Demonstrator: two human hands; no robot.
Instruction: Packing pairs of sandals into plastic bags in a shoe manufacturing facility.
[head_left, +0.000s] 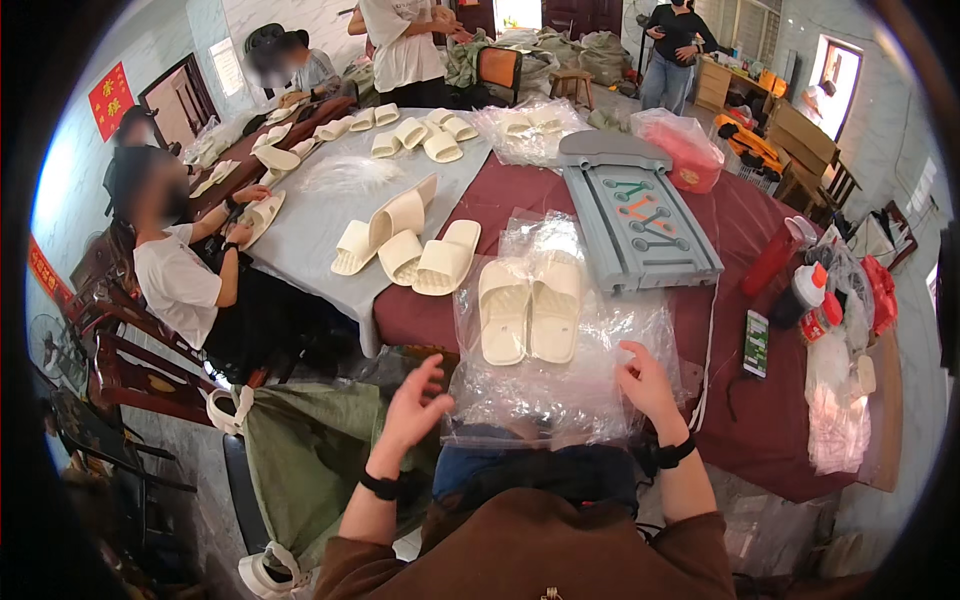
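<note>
A pair of cream slippers lies side by side, toes away from me, on clear plastic bags at the table's near edge. Whether a layer of plastic also covers them, I cannot tell. My left hand is raised left of the bags, open, its fingers apart and holding nothing. On the other side, my right hand is at the bags' right edge, fingers spread and slightly bent, also open. More cream slippers sit just left of this pair, with another pair behind them.
A grey folding stool lies on the dark red cloth beyond my right hand. A phone, a bottle and plastic wrapping are to the right. A green sack hangs open at lower left. A co-worker handles a slipper.
</note>
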